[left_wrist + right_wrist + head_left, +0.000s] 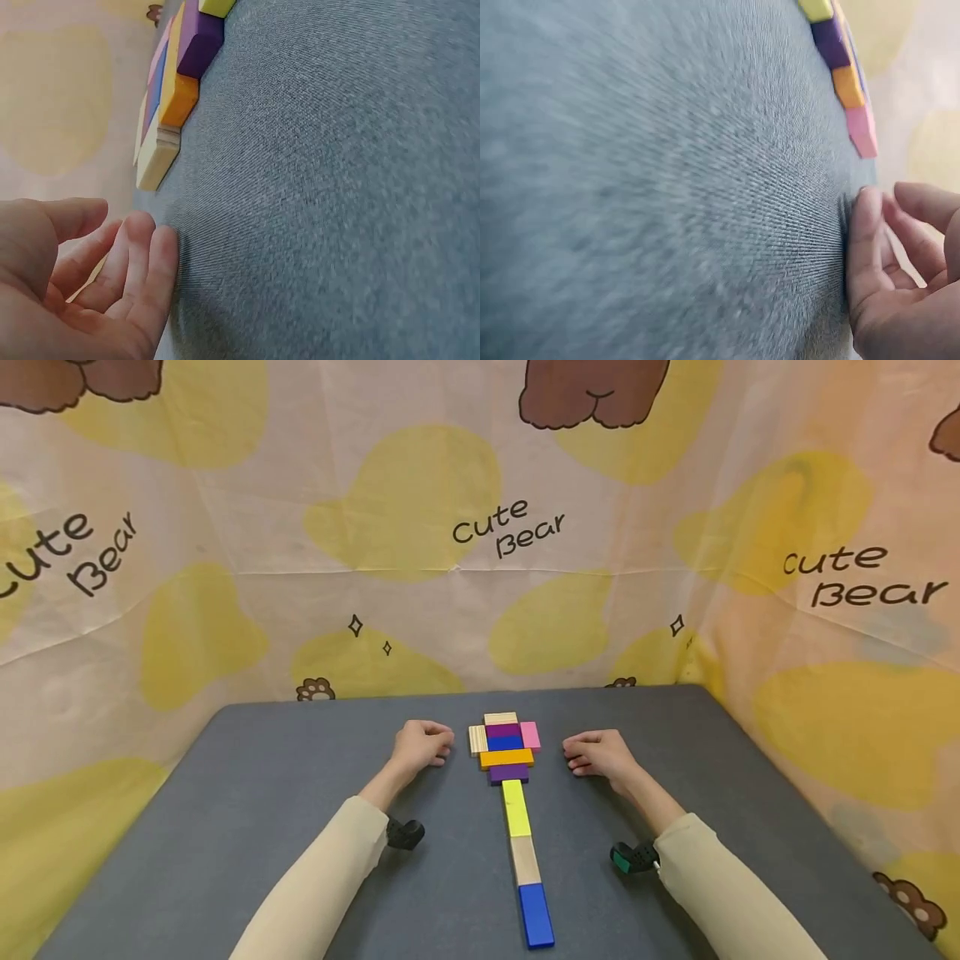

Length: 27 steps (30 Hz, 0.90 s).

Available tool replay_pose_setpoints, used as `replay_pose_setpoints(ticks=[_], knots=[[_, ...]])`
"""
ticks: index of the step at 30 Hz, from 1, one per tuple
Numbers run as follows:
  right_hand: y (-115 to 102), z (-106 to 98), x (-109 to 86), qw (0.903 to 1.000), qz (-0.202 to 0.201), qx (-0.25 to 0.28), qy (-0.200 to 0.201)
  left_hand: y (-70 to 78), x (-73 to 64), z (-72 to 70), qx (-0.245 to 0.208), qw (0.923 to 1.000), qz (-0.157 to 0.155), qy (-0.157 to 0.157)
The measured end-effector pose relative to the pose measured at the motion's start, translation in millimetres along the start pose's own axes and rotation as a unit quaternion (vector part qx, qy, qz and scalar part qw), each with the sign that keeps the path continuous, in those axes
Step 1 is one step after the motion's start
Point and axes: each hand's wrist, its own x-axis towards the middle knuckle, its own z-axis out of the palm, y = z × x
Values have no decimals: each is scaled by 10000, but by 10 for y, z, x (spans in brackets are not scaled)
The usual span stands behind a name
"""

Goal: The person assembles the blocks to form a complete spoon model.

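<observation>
Wooden blocks lie flat on the grey table in a sword-like pattern. Its long stem is a blue block (pixel 536 916), a plain wood block (pixel 524 860) and a yellow block (pixel 516 807). Above come a purple block (pixel 509 774) and an orange block (pixel 507 759) set crosswise. Beyond them, a plain block (pixel 477 741) and a pink block (pixel 530 736) flank another blue and purple one, with a plain block (pixel 500 718) at the far end. My left hand (pixel 423 745) rests left of the pattern, my right hand (pixel 602 755) right of it; both are loosely bent, holding nothing.
The grey table (pixel 247 827) ends at a cloth backdrop (pixel 420 610) printed with bears and yellow patches, which also hangs along both sides. A dark camera strap (pixel 406 834) sits at the left wrist and another (pixel 633 857) at the right.
</observation>
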Motion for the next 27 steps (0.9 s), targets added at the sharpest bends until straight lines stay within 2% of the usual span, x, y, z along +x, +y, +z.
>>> replay_pose_setpoints(ticks=[4, 12, 18, 27], knots=[[9, 68, 103, 9999, 39, -72, 137, -12, 37, 73, -49, 9999, -82, 116], [-38, 275, 201, 9969, 57, -670, 404, -28, 54, 224, -314, 9981, -326, 427], [-69, 305, 268, 9964, 418, -462, 581, -9, 59, 306, -237, 9963, -531, 636], [-92, 352, 342, 9934, 800, -336, 752, 1, 87, 304, -308, 9923, -956, 721]])
